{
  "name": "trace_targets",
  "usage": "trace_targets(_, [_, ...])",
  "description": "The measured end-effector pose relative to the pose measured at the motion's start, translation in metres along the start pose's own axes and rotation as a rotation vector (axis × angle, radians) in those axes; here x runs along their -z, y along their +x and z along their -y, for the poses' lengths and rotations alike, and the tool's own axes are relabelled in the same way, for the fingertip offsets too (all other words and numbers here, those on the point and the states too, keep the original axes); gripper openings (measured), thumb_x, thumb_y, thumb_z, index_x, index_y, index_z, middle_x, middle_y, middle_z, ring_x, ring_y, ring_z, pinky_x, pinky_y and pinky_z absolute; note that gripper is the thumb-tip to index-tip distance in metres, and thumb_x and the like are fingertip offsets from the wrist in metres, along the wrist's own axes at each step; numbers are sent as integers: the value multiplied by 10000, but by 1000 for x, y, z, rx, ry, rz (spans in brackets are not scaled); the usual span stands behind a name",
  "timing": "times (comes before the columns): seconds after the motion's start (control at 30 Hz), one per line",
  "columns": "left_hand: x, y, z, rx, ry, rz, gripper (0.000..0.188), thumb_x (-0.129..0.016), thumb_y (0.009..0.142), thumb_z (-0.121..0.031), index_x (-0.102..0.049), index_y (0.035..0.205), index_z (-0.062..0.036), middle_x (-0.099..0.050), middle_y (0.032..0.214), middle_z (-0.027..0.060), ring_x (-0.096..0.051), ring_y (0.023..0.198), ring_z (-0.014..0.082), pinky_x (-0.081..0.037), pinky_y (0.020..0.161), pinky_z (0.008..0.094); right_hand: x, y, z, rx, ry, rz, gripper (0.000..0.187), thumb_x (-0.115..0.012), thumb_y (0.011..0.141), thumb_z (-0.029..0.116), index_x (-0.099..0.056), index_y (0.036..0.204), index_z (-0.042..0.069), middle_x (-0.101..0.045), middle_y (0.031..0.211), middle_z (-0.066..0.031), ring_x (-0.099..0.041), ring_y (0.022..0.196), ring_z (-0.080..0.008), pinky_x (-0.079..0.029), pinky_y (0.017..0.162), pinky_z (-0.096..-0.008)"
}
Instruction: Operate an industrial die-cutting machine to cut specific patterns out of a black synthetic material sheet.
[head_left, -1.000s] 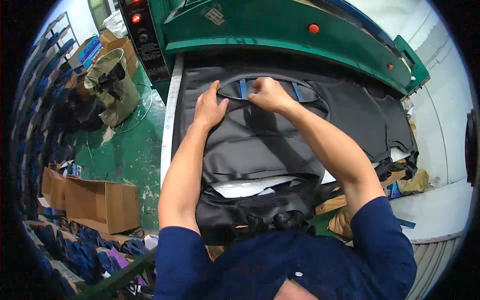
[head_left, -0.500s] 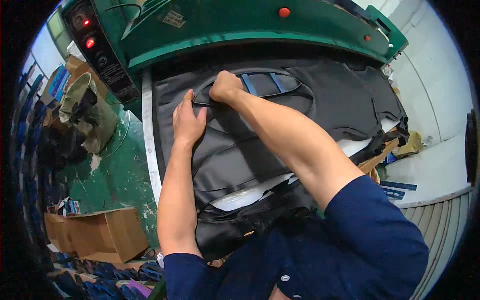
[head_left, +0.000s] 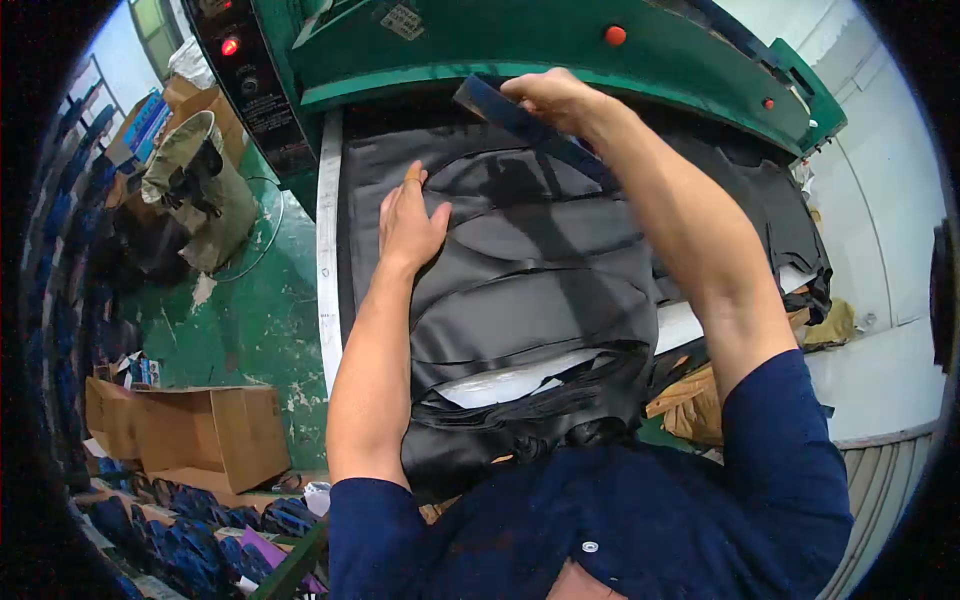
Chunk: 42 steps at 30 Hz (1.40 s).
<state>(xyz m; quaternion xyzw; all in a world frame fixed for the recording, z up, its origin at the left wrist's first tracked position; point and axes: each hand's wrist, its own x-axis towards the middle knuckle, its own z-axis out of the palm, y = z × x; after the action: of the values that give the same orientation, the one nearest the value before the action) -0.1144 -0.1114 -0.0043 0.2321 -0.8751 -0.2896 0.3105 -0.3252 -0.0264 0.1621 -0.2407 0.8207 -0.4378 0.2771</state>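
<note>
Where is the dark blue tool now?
In the head view's upper centre, the right hand holds the dark blue tool over the black material, near the green machine.

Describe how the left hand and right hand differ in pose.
The left hand lies with fingers extended on the black sheet; the right hand curls around a dark blue tool. The right hand is nearer the green machine than the left hand. Both reach from short navy sleeves.

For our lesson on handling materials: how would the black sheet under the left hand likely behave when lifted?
The black sheet would probably droop, since it bunches into soft folds near the person. Its curved cut lines suggest pieces may separate. Its smooth sheen hints it might slide.
</note>
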Motion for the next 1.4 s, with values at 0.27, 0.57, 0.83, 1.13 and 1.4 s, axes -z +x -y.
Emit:
trace_targets(0.27, [-4,10,-5,-9,0,10,724,-693,842,-201,-364,1454,4,-555,1372,172,-491,1289,327,-315,1127,411,120,-17,25,17,-69,162,238,-711,865,229,-681,966,16,-666,880,-59,-631,741,-143,-528,595,-305])
trace_targets(0.57, [0,-5,9,2,87,37,695,-671,861,-224,-379,1440,24,-505,1412,203,-445,1341,325,-282,1157,418,144,-159,102,841,-194,80,349,-719,855,119,-630,1182,35,-675,985,-51,-639,839,-100,-552,715,-255])
trace_targets(0.83, [-1,3,-10,33,62,63,684,-666,866,-216,-380,1444,12,-495,1423,195,-434,1355,312,-263,1169,416,148,-126,150,986,-972,-106,394,-722,873,148,-659,1259,103,-693,998,-96,-626,889,-158,-525,819,-321])
trace_targets(1.13, [-1,-4,-12,-7,53,10,669,-695,843,-169,-407,1416,24,-524,1375,227,-463,1325,339,-292,1147,459,128,31,179,1036,-901,31,357,-665,902,58,-667,1257,94,-728,1003,-106,-652,874,-177,-545,788,-328])
trace_targets(1.4, [-2,-7,-9,-69,83,-47,661,-706,830,-155,-428,1410,1,-554,1348,198,-508,1271,351,-335,1124,466,148,136,180,1431,-634,405,317,-748,815,131,-731,1129,97,-752,969,-80,-655,884,-153,-532,789,-328])
